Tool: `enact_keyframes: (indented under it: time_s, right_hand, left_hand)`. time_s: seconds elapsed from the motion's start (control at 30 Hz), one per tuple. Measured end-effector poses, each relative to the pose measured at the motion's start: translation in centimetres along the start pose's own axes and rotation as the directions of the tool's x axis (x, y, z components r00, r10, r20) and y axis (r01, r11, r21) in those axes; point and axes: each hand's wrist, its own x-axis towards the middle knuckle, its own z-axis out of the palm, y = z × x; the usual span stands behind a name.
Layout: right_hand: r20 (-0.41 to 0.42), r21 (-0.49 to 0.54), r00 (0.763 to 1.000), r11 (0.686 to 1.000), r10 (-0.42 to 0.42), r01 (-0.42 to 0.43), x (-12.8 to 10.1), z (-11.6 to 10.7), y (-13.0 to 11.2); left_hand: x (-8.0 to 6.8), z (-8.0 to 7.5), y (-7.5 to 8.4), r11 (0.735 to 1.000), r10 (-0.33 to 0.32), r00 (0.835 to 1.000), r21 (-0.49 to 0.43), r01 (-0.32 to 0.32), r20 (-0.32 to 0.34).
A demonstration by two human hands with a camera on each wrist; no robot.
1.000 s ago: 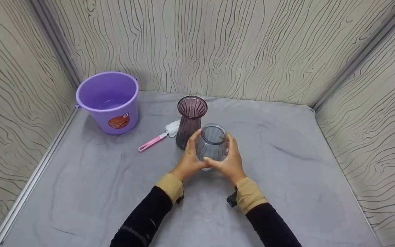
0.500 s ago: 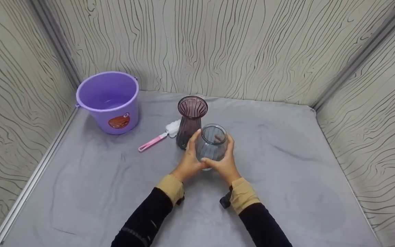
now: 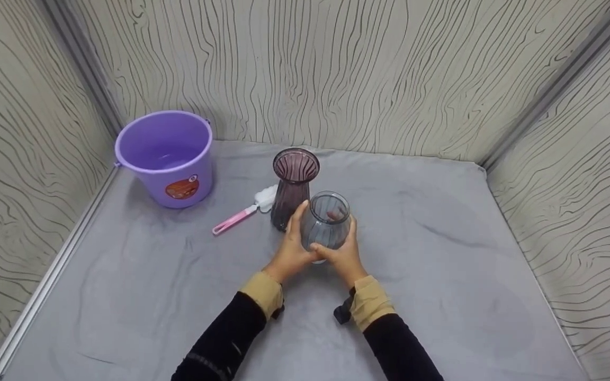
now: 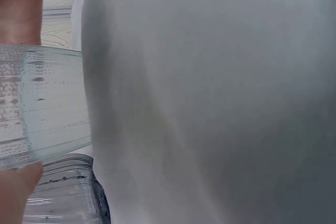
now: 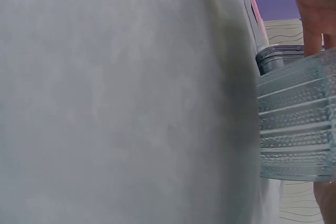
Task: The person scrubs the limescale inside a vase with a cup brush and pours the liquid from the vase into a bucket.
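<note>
A ribbed blue-grey glass vase [image 3: 323,233] stands upright between both hands near the middle of the table. My left hand [image 3: 290,251] grips its left side, fingers reaching up along the glass. On the other side my right hand [image 3: 344,256] holds it, thumb across the front and fingertips showing through the glass behind. In both wrist views the vase's textured lower part [image 4: 52,106] shows close to the cloth. Just behind my left fingers stands a taller purple glass vase [image 3: 294,182] with a flared rim. A pink-handled brush [image 3: 235,220] lies left of it, its white head partly hidden.
A purple bucket [image 3: 186,185] with a red label stands at the back left. Grey cloth [image 3: 442,286] covers the table. Panels with a wood-grain pattern [image 3: 337,74] rise at the back and both sides.
My right wrist and forearm have swung inward to the left, and the right fingers have slid round the vase. The vase and left hand have hardly moved.
</note>
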Motion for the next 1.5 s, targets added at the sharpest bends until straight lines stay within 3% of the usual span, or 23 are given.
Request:
enact_keyframes:
  time_s: [0.23,0.4,0.53,0.67,0.87,1.07,1.27,1.4,1.5]
  right_hand:
    - [0.006,-0.007,1.0,1.0,0.011,-0.011,0.1,0.2,0.3]
    - [0.017,-0.003,0.999,0.999,0.038,-0.038,-0.1,0.1,0.3]
    - [0.016,-0.005,0.999,0.999,0.044,-0.044,-0.2,-0.1,0.4]
    - [0.012,-0.014,0.999,0.999,0.036,-0.035,-0.1,-0.2,0.5]
    - [-0.001,-0.014,1.0,1.0,0.006,-0.006,0.0,-0.3,0.7]
    - [0.001,-0.033,0.999,0.998,0.045,-0.045,0.0,-0.1,0.8]
    - [0.014,-0.031,0.999,0.999,0.043,-0.043,0.1,-0.2,0.7]
    - [0.014,-0.036,0.999,0.999,0.032,-0.031,0.2,-0.2,0.7]
    - [0.012,-0.037,0.999,0.999,0.035,-0.034,0.1,-0.1,0.8]
  left_hand:
    - [0.1,-0.8,-0.2,1.0,0.012,0.999,0.005,-0.012,0.035]
    - [0.2,-2.4,-0.4,1.0,0.011,0.994,0.009,-0.012,0.106]
    - [0.2,-3.6,-0.8,1.0,-0.022,0.988,-0.004,0.023,0.156]
    - [-0.1,-4.4,-1.2,0.997,-0.063,0.986,0.056,0.055,0.156]
    - [-0.3,-5.3,-1.5,0.983,-0.041,0.989,0.183,0.014,0.145]
    - [-0.3,-6.8,-2.3,0.974,-0.011,0.998,0.225,-0.004,0.067]
    - [-0.5,-8.9,-3.6,0.962,-0.047,0.997,0.265,0.06,-0.055]
    - [-0.4,-10.4,-4.3,0.934,-0.078,0.982,0.333,0.132,-0.171]
    - [-0.2,-11.3,-4.5,0.895,-0.113,0.958,0.393,0.213,-0.262]
